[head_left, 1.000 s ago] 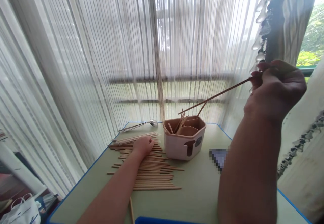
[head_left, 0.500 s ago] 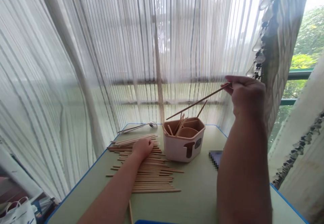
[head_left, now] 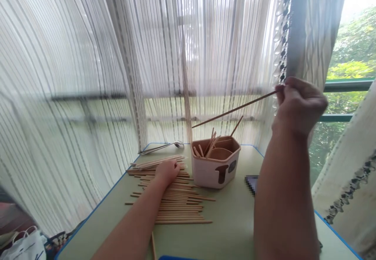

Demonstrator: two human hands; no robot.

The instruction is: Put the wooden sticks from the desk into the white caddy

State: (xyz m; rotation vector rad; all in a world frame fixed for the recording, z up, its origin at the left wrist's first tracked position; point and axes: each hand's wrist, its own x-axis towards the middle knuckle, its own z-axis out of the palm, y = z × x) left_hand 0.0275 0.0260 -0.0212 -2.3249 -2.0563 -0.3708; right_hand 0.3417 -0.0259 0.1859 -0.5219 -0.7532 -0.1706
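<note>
My right hand [head_left: 298,103] is raised high at the right, fingers pinched on the end of one long wooden chopstick [head_left: 233,110]. Its far tip points left, in the air above the pink holder [head_left: 216,166]. That holder stands on the green table [head_left: 232,221] and has several chopsticks leaning in it. My left hand [head_left: 167,172] lies closed, knuckles up, on a spread pile of wooden chopsticks [head_left: 176,197] left of the holder; I cannot make out anything inside its fingers.
A metal spoon [head_left: 161,147] lies at the table's far edge. A dark flat object [head_left: 252,183] sits right of the holder. Striped sheer curtains [head_left: 117,56] hang close behind the table. A white bag [head_left: 25,246] lies on the floor at left.
My right hand dipped toward the holder with the chopstick, then drew back up and to the right. The left hand stayed on the pile. The curtains shifted.
</note>
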